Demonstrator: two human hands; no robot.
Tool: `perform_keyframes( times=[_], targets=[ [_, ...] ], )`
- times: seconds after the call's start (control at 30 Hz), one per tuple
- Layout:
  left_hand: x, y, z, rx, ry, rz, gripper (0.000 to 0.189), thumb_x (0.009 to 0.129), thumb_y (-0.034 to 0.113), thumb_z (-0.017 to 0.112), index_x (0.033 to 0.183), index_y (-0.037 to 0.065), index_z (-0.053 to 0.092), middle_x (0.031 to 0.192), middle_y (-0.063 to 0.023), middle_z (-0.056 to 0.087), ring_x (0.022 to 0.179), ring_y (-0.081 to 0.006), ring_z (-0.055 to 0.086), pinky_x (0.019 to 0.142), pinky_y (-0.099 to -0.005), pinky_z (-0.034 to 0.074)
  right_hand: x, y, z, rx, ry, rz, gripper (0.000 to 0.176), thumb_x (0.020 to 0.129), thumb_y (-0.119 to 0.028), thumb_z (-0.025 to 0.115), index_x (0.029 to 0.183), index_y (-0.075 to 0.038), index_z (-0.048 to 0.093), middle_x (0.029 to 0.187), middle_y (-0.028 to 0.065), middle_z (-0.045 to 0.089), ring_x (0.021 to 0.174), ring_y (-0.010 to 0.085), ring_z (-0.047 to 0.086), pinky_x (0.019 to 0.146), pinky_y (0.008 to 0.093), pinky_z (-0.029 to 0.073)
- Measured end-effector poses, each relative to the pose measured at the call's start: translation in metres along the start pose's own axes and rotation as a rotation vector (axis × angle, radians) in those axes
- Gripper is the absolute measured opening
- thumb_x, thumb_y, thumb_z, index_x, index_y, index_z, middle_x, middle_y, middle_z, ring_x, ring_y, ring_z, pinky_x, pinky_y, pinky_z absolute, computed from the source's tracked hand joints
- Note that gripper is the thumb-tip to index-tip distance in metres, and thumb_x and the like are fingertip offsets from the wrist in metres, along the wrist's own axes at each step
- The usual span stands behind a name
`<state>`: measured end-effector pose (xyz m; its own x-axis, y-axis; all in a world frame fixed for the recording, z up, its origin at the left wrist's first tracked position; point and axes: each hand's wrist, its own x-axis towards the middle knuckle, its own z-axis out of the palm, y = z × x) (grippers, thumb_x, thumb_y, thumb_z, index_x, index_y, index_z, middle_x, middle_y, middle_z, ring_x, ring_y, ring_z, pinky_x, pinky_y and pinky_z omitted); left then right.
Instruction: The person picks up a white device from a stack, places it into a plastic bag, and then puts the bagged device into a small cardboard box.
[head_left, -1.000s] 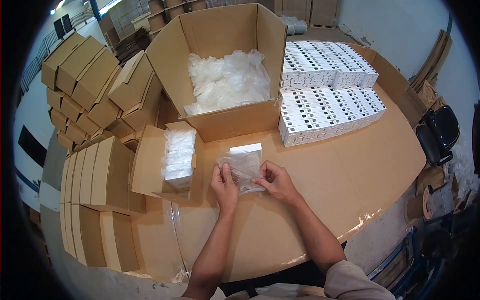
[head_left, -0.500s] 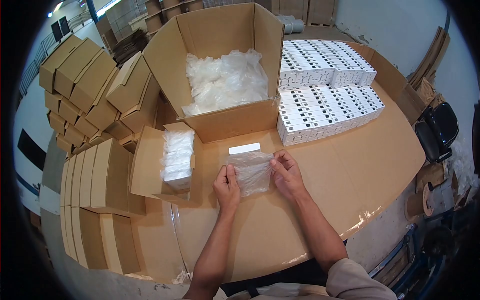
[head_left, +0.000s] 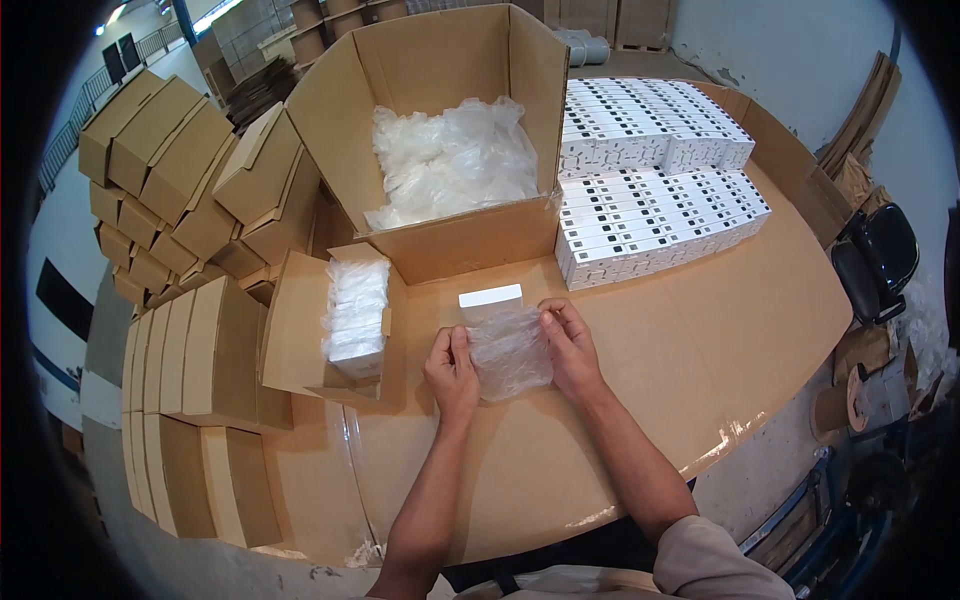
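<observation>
Pinching the plastic bag [head_left: 510,358] at nine and three o'clock, your left hand [head_left: 453,372] and right hand [head_left: 572,350] each grip film; the white box [head_left: 491,298] sits just beyond, toward twelve, its visible long edge running roughly nine to three.

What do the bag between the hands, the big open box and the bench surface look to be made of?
Bag: thin, clear plastic film, glossy; it wrinkles and shows the surface through it. Exact polymer can't be told.
Big open box: brown corrugated cardboard, matte, judging by its creased folding walls.
Bench surface: likely cardboard sheet too, matte brown with shiny strips, probably clear tape, at the edge.
</observation>
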<state>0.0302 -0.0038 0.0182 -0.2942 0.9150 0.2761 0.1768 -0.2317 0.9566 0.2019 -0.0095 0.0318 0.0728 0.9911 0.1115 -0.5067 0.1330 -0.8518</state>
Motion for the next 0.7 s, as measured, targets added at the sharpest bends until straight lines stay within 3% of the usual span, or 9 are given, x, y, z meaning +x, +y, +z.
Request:
perform_keyframes(
  times=[0.17, 0.27, 0.37, 0.47, 0.57, 0.7],
  targets=[
    [0.004, -0.003, 0.003, 0.027, 0.118, 0.130, 0.032, 0.110, 0.027, 0.055, 0.092, 0.001, 0.063, 0.075, 0.0008, 0.057, 0.069, -0.0092, 0.050, 0.063, -0.0287, 0.045, -0.008, 0.013, 0.001, -0.687, 0.003, -0.003, 0.025, 0.108, -0.023, 0.058, 0.092, -0.004, 0.056, 0.076, -0.0031, 0.056, 0.070, 0.0075, 0.049, 0.062, 0.0276, 0.042],
    [-0.006, 0.005, 0.017, -0.121, 0.207, 0.056, 0.031, 0.110, 0.028, 0.054, 0.097, 0.000, 0.062, 0.076, -0.0021, 0.060, 0.069, -0.0098, 0.051, 0.064, -0.0280, 0.045, -0.011, 0.017, 0.015, -0.774, 0.156, -0.269, 0.032, 0.109, -0.022, 0.056, 0.086, 0.000, 0.052, 0.059, 0.0105, 0.049, 0.053, 0.0159, 0.042, 0.052, 0.0346, 0.038],
    [-0.016, 0.002, 0.014, -0.087, 0.008, -0.198, 0.034, 0.110, 0.028, 0.053, 0.092, 0.000, 0.059, 0.074, -0.0052, 0.059, 0.069, -0.0106, 0.052, 0.063, -0.0296, 0.044, -0.009, 0.013, 0.018, -0.788, 0.207, -0.312, 0.030, 0.109, -0.019, 0.054, 0.087, 0.001, 0.050, 0.062, 0.0175, 0.048, 0.053, 0.0201, 0.043, 0.052, 0.0376, 0.040],
    [-0.014, -0.001, 0.011, 0.101, 0.021, -0.037, 0.037, 0.111, 0.028, 0.051, 0.086, 0.001, 0.054, 0.071, -0.0073, 0.056, 0.066, -0.0140, 0.053, 0.061, -0.0331, 0.044, -0.012, 0.012, 0.018, -0.838, 0.204, -0.254, 0.031, 0.110, -0.019, 0.052, 0.085, 0.000, 0.050, 0.063, 0.0122, 0.049, 0.059, 0.0136, 0.044, 0.054, 0.0350, 0.039],
    [-0.006, 0.006, 0.012, 0.123, 0.099, 0.047, 0.038, 0.111, 0.027, 0.049, 0.083, 0.001, 0.049, 0.067, -0.0086, 0.050, 0.062, -0.0175, 0.050, 0.058, -0.0363, 0.042, -0.010, 0.017, 0.020, -0.830, 0.231, -0.304, 0.030, 0.110, -0.018, 0.051, 0.086, 0.000, 0.051, 0.064, 0.0141, 0.049, 0.057, 0.0149, 0.044, 0.053, 0.0359, 0.040],
    [-0.004, 0.010, 0.007, 0.140, 0.072, 0.070, 0.037, 0.111, 0.026, 0.048, 0.084, 0.001, 0.050, 0.067, -0.0095, 0.049, 0.061, -0.0194, 0.048, 0.059, -0.0370, 0.043, -0.008, 0.014, 0.022, -0.774, 0.186, -0.292, 0.031, 0.109, -0.020, 0.055, 0.085, 0.000, 0.052, 0.062, 0.0083, 0.052, 0.057, 0.0115, 0.043, 0.052, 0.0338, 0.039]
  ],
)
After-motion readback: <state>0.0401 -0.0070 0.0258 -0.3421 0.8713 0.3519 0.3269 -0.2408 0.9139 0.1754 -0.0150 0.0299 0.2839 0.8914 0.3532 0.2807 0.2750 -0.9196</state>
